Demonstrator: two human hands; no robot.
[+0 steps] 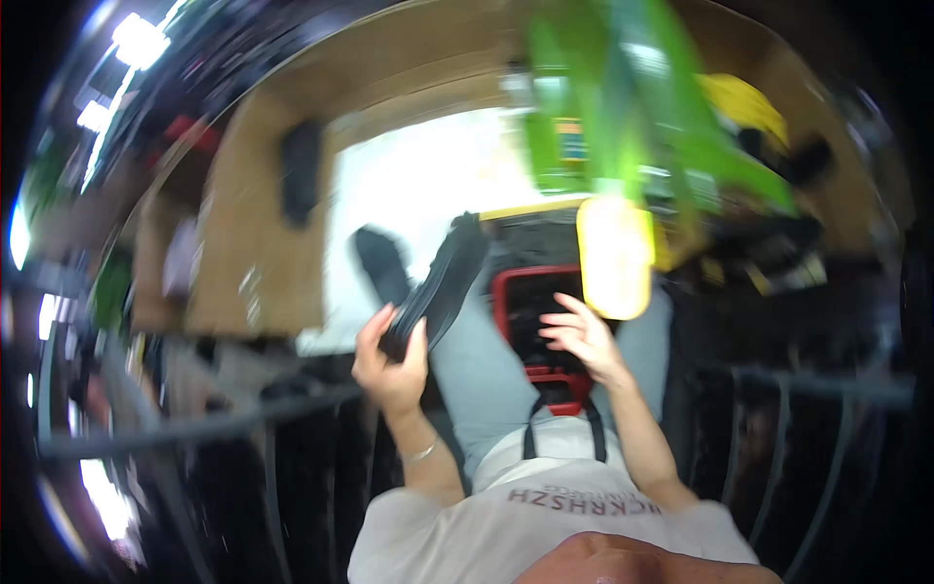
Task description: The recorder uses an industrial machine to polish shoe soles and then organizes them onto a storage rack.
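My left hand [392, 365] is closed round one end of a black shoe [446, 282], which points up and to the right above my left thigh. A second black shoe-like piece [379, 261] lies just left of it on the bright white surface [428, 161]. My right hand [582, 336] holds nothing; its fingers are apart, over a black container with a red rim [500, 304] between my legs. Right beside that hand is a bright yellow, rounded, oblong piece [615, 261], whose kind I cannot tell.
A curved brown cardboard-like wall [263, 195] surrounds the white surface, with a dark piece [301, 170] against it. Blurred green plastic sheeting [671, 107] hangs at the far right near a yellow item [744, 107]. Metal rails [204, 433] run along both sides.
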